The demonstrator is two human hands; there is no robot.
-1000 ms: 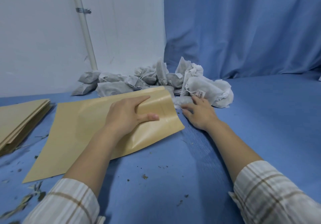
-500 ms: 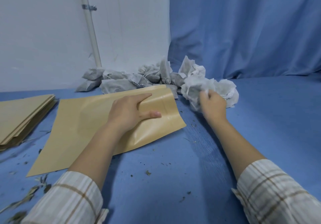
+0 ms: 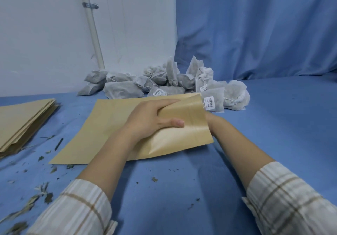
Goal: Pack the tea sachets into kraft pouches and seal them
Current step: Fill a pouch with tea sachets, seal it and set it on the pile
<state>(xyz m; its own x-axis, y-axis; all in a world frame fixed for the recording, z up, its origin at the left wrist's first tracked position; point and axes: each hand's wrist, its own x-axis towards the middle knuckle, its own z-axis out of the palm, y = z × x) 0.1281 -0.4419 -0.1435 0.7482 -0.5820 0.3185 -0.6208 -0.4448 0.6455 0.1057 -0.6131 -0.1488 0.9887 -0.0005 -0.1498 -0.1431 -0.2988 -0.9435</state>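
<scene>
Blue cloth (image 3: 182, 189) covers the work surface and hangs as a curtain (image 3: 255, 34) behind, beside a white wall with a pipe (image 3: 93, 34). One kraft pouch (image 3: 113, 129) lies flat in the middle, its mouth end lifted and bulged open by the left hand (image 3: 151, 123), whose fingers curl over the top edge while the thumb presses the front panel. The right hand (image 3: 212, 123) is mostly hidden behind the pouch mouth; only the wrist and heel show, so whether it is holding anything cannot be told. Just behind the pouch sits the heap of tea sachets (image 3: 164, 83), one with a barcode label (image 3: 209, 102) standing right at the opening. A stack of spare kraft pouches (image 3: 23, 121) rests at the left, and loose tea leaf bits (image 3: 42, 194) are scattered near the front. The likely risk is that a sachet catches on the zip strip or the mouth collapses if the left-hand grip slackens, leaving contents jammed across the seal line, where stray leaf could also spoil the closure. Compared with half a second ago, the right hand has left the sachet pile, where it was gripping a sachet, and moved down to the pouch mouth, while the left hand has kept its hold.
</scene>
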